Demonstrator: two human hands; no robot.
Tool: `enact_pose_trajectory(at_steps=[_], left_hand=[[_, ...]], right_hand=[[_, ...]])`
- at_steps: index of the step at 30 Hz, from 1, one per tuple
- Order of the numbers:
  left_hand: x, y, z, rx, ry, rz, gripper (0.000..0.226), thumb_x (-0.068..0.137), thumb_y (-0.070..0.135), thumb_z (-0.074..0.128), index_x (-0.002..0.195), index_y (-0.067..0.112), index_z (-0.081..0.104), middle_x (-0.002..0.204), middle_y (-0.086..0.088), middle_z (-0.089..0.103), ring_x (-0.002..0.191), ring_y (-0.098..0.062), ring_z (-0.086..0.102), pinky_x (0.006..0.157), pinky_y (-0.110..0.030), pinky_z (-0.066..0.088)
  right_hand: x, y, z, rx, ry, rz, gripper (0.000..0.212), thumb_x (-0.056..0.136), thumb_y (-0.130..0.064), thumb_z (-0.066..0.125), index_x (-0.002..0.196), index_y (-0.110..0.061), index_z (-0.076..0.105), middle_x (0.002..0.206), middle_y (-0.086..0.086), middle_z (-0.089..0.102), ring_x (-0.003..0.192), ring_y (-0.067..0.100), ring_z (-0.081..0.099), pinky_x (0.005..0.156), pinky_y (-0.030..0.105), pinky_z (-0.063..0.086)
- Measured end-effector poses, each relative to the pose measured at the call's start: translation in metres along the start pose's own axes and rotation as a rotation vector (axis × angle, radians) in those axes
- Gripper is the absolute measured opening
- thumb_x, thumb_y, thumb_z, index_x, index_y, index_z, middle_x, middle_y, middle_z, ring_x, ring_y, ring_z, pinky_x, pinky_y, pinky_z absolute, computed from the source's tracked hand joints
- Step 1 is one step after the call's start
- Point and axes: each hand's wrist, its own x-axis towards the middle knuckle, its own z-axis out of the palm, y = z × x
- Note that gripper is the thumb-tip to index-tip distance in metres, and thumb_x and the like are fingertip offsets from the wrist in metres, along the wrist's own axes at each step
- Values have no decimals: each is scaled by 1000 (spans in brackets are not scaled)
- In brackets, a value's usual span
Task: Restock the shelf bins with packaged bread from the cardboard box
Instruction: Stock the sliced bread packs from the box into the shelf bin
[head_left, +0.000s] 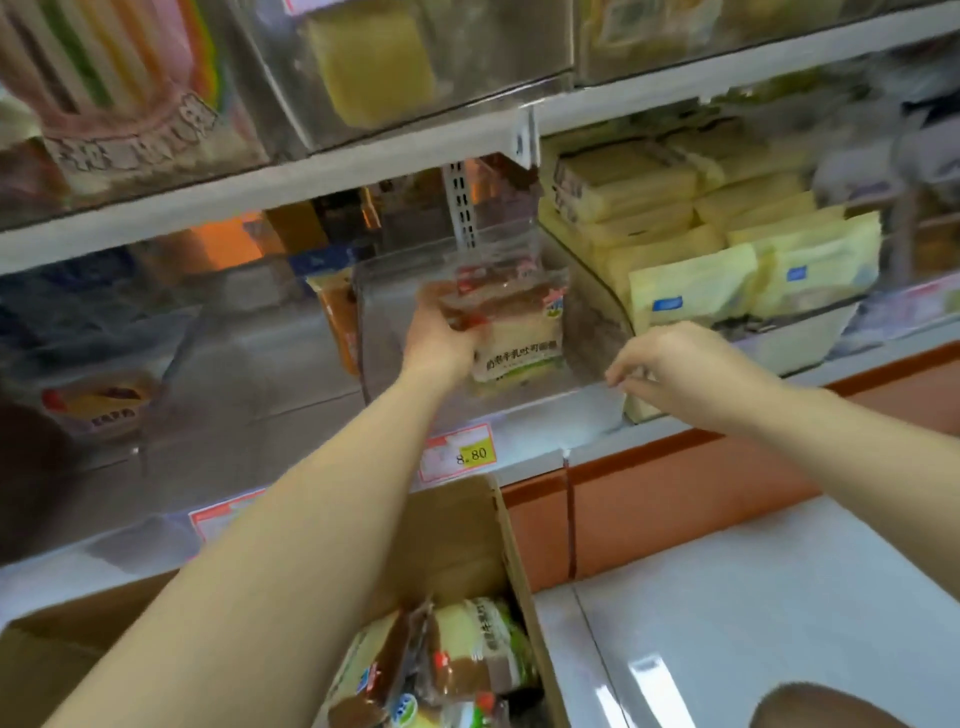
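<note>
My left hand (441, 332) grips a clear-wrapped loaf of packaged bread (511, 332) and holds it inside a clear plastic shelf bin (395, 280) at the middle shelf. My right hand (675, 371) pinches the bin's front right edge with curled fingers. Below, at the bottom centre, an open cardboard box (457, 540) holds several more packaged loaves (467, 649) with brown crusts and pale slices.
A neighbouring bin (810, 343) to the right is stacked with several yellow packaged breads (727, 249). Clear bins to the left and on the shelf above hold other packs. A price tag (460, 452) reading 8.80 hangs on the shelf rail. White floor tiles lie at lower right.
</note>
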Motion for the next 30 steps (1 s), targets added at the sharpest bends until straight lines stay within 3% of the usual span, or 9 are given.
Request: enact_pose_trajectory(at_steps=[3,6,10,14,16,21,24,27,30], left_hand=[[28,-4,16,-32,20,7,40,86,5,64,116,20,42,109,-10,59,104,-31,61,85,-43,54],[50,-10,30,-19,25,33,57,86,0,62,135,7,34,129,-21,52,116,-32,54,88,-34,47],[62,-23,42,189,-35,-196,79,89,19,62,150,10,12,150,-16,32,135,-30,37,106,-36,36],[57,-30,50,93,-168,-293,36,98,28,48,130,11,49,123,-11,58,108,-29,59,94,-41,50],[60,-32,52,32,-171,-332,32,98,29,46,124,10,54,123,-13,61,107,-30,61,94,-44,51],[62,-32,53,-23,-103,-371,39,95,24,54,132,14,42,124,-8,58,108,-29,60,93,-45,52],[61,-34,56,-95,-157,-289,30,93,6,55,119,18,46,119,-8,57,110,-27,58,96,-46,49],[61,-36,55,-131,-230,-265,33,92,-1,53,119,18,46,120,-5,59,113,-26,58,97,-46,49],[61,-40,48,-107,-280,-276,45,94,3,52,133,20,37,122,-1,56,111,-23,57,98,-43,48]], right_hand=[[5,4,-4,-8,-24,-36,19,90,-17,60,103,-23,72,101,-5,71,91,11,63,82,27,49],[7,6,-6,10,-39,-38,19,91,-19,59,104,-25,72,101,-6,71,91,9,62,81,25,48],[8,8,-6,31,-41,-43,22,92,-20,57,106,-27,71,103,-7,71,92,8,62,80,22,47],[8,10,-5,38,-50,-45,22,92,-20,56,104,-28,72,104,-9,71,96,9,61,82,25,46],[8,10,-4,57,-46,-38,21,92,-20,57,104,-28,72,105,-8,70,97,10,60,83,26,46],[7,12,-4,78,-42,-33,21,93,-21,56,104,-28,72,105,-8,70,82,4,54,74,20,39],[7,13,-3,93,-37,-37,20,92,-22,56,103,-29,72,104,-9,70,68,-1,46,70,19,37],[8,13,-2,98,-28,-45,19,92,-22,57,101,-28,73,101,-8,71,77,2,50,72,20,40],[8,13,-1,86,-30,-42,19,92,-22,57,102,-28,72,101,-8,71,73,0,45,71,19,39]])
